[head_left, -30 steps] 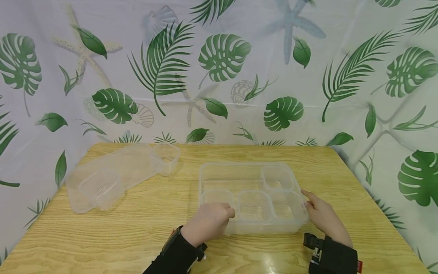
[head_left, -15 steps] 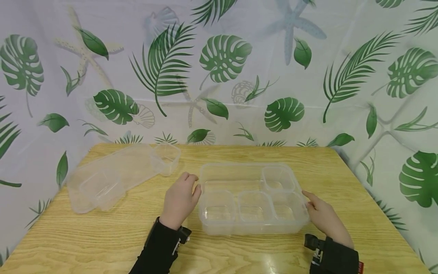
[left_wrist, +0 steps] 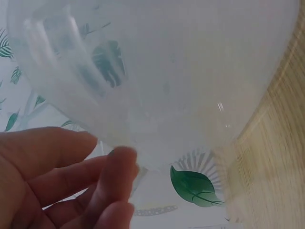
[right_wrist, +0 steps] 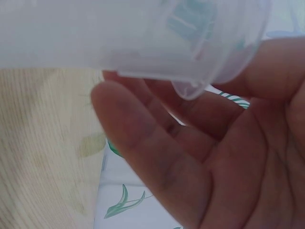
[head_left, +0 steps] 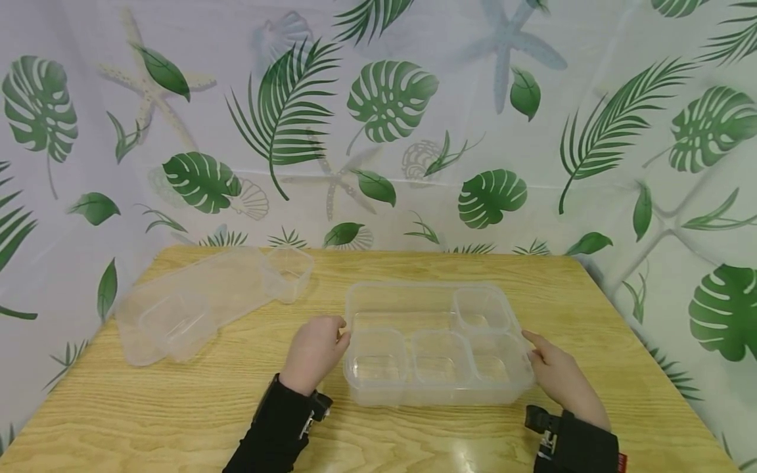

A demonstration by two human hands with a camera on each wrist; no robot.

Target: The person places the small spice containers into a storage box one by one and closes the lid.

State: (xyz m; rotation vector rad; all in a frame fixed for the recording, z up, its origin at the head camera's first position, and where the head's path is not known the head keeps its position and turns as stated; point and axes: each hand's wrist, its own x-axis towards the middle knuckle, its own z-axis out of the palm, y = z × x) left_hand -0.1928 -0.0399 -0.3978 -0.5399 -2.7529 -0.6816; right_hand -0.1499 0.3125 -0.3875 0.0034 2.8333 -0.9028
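Note:
A clear plastic lunch box [head_left: 437,395] lies on the wooden table, right of centre. Along its front are several small inner cups, among them a front left cup [head_left: 378,358]; another cup [head_left: 481,309] fills its back right corner. At the box's left side is my left hand [head_left: 315,351], fingers loosely bent; in the left wrist view the fingertips [left_wrist: 125,157] come right up to the frosted wall. My right hand [head_left: 560,374] rests at the right side, index finger along the wall. The right wrist view shows its thumb by the rim and relaxed fingers [right_wrist: 143,129] below.
A flat translucent lid [head_left: 219,276] lies at the back left of the table [head_left: 266,420]. One clear cup [head_left: 177,325] sits over the lid's near end, another clear cup [head_left: 286,272] by its far end. A leaf-printed cloth [head_left: 378,118] hangs behind the table.
My left hand has left the front left cup, swung to the box's left side, and come slightly nearer the viewer there. My right hand and the box have stayed put.

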